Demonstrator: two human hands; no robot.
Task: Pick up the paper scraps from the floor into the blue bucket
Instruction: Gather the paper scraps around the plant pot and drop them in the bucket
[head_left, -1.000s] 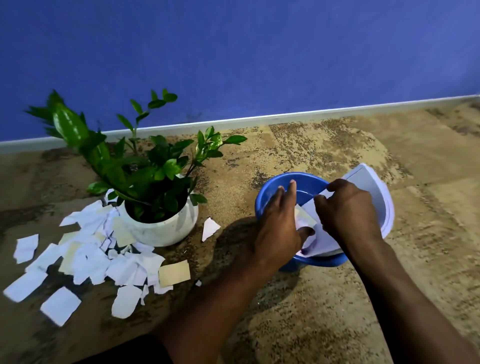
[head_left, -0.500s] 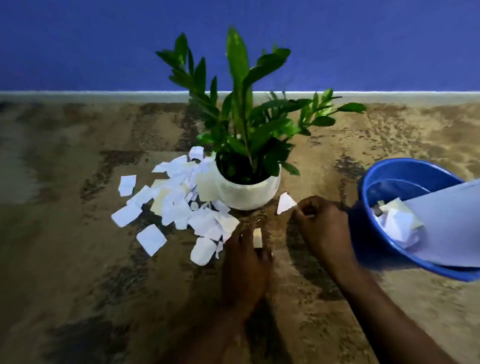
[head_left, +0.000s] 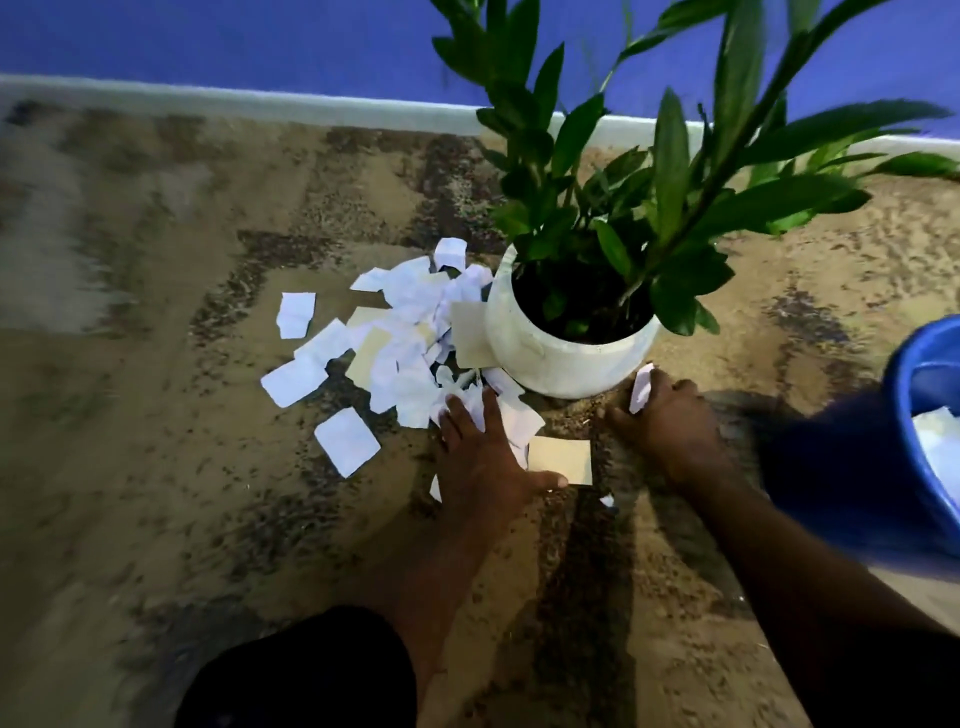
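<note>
White torn paper scraps (head_left: 395, 332), flat-edged

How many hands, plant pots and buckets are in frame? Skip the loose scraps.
Bare hands: 2 (left hand flat on the scrap pile, right hand pinching a white paper scrap)
Round white plant pots: 1
Blue plastic buckets: 1
Total: 4

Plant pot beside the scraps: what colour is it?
White, plain, no pattern. The plant pot shows in the head view.
</note>
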